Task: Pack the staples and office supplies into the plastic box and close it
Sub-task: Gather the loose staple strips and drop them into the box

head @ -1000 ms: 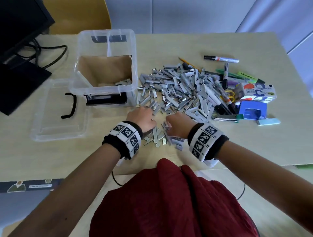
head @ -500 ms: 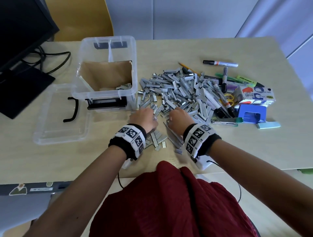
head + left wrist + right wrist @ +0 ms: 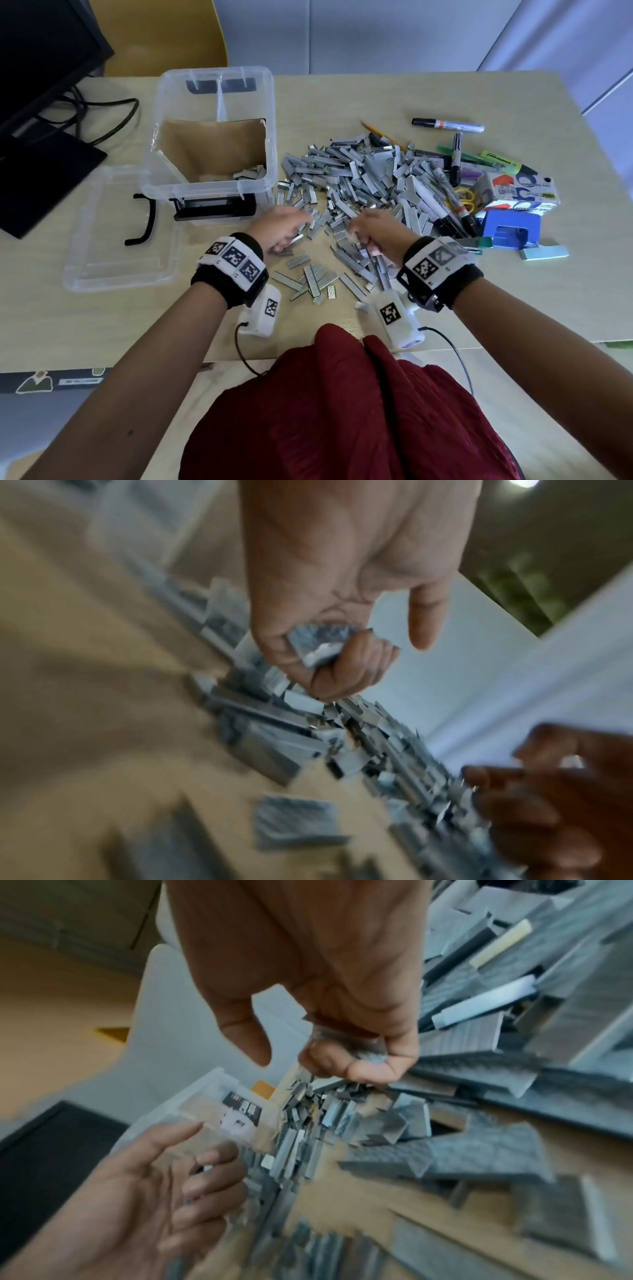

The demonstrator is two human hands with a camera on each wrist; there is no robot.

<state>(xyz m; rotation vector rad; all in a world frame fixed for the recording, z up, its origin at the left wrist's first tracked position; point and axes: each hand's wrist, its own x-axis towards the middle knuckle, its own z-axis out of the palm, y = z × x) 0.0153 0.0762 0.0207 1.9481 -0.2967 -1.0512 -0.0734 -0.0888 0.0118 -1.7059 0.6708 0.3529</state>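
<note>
A big pile of grey staple strips (image 3: 359,174) lies mid-table. Left of it stands the open clear plastic box (image 3: 209,187), lined with brown card, a few staples in its near right corner. My left hand (image 3: 281,228) is at the pile's near left edge; in the left wrist view its curled fingers (image 3: 346,669) grip a bunch of staples (image 3: 318,639), thumb sticking out. My right hand (image 3: 373,231) is at the pile's near edge; in the right wrist view its fingers (image 3: 363,1069) curl round staples (image 3: 342,1039) too. Loose strips (image 3: 311,281) lie between my wrists.
The box's clear lid (image 3: 116,263) with a black handle lies left of the box. Right of the pile are markers (image 3: 448,125), yellow scissors (image 3: 464,200), a printed carton (image 3: 517,190), a blue hole punch (image 3: 510,231). A black monitor base (image 3: 41,171) and cables sit far left.
Both hands have moved forward from the loose strips near the table's front edge to the pile's near edge and lifted a little, fingers curled round staples.
</note>
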